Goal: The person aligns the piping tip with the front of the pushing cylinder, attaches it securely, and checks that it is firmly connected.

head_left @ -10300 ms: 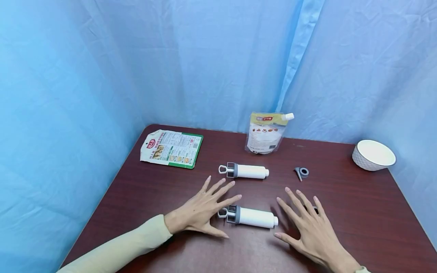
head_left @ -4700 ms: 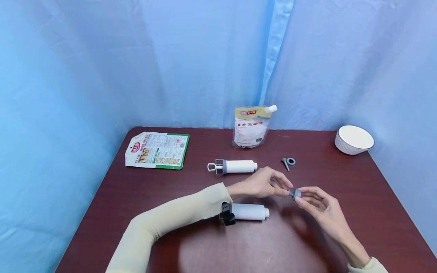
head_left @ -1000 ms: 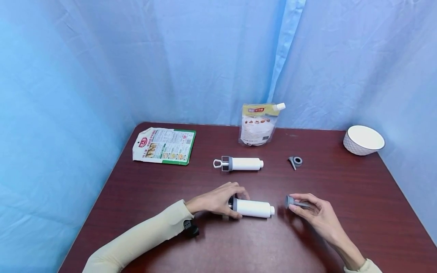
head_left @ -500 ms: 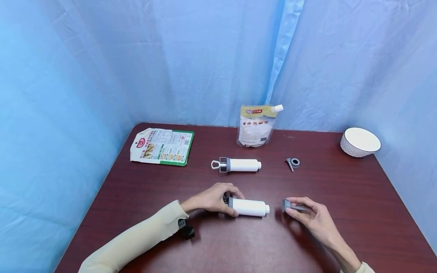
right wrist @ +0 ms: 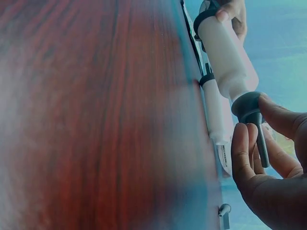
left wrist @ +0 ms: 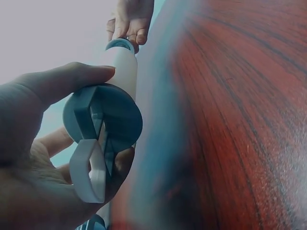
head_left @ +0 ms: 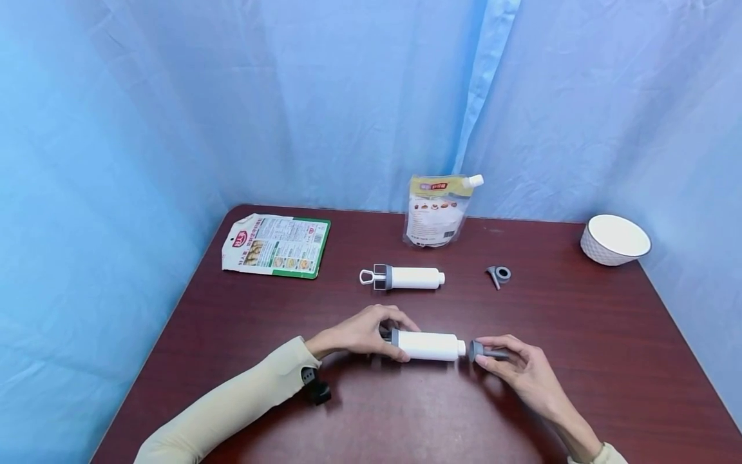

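Observation:
In the head view my left hand (head_left: 371,332) grips the grey collar end of a white piping syringe (head_left: 431,346), its tip pointing right. The left wrist view shows the thumb over the barrel (left wrist: 125,69) and the white loop handle (left wrist: 88,171) near the palm. My right hand (head_left: 524,370) pinches a grey nozzle (head_left: 476,352) with a thin tube, wide end facing the syringe tip. In the right wrist view that nozzle (right wrist: 247,106) is right at the tip; I cannot tell whether it is seated on it.
A second white syringe (head_left: 415,278) lies behind, with another grey nozzle (head_left: 502,274) to its right. A spouted pouch (head_left: 437,216) stands at the back. A flat green-white packet (head_left: 284,248) lies back left; a white bowl (head_left: 614,241) sits back right on the brown table (head_left: 359,412).
Since one second ago, the nozzle in my right hand has moved left, closing the gap to the syringe tip. My left hand keeps its hold on the syringe, which sits slightly higher in view.

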A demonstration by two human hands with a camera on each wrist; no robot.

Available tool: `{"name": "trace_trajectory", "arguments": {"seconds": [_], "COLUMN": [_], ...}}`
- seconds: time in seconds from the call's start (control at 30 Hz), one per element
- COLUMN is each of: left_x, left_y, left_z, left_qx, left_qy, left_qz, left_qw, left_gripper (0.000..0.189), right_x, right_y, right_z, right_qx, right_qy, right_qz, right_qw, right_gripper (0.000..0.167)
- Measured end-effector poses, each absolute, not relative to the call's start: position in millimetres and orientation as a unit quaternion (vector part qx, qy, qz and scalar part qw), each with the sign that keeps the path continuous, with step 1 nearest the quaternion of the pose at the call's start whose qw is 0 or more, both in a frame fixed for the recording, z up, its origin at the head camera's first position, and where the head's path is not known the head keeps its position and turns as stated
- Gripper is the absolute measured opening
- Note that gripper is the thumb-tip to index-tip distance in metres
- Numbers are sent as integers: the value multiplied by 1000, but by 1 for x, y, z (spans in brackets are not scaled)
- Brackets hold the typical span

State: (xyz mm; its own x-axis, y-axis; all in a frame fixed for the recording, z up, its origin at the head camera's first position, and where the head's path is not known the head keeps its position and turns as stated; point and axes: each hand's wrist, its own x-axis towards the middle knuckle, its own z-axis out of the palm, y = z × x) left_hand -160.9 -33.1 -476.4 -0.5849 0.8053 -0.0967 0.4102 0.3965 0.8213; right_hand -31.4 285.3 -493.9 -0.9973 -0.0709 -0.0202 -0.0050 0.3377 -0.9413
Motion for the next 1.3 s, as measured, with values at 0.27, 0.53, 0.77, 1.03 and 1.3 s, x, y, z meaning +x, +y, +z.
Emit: {"name": "trace_trajectory", "arguments": {"seconds": [0.27, 0.53, 0.77, 1.03, 1.3], "left_x": [-160, -159, -158, -157, -154], "left_y": [-32, -31, -31, -31, -30], "left_z": [-472, -473, -474, -471, -471], "left_qx": [386, 385, 383, 384, 372], "left_qy": [784, 782, 783, 782, 779], "left_qz": [413, 413, 414, 413, 419], "left_qw": [258, 263, 262, 266, 283], "left_gripper": [45, 44, 44, 43, 42], "right_x": [-33, -32, -32, -34, -35], "right_y": [283, 281, 279, 279, 279], "right_z": [-494, -494, -494, -492, -492], "right_qx": [-50, -57, -64, -74, -79], "right_qy": [809, 811, 811, 805, 799], "right_qz": [-586, -582, -581, -588, -596], "right_qw": [29, 24, 20, 22, 27], "right_gripper": [32, 32, 32, 32, 33]}}
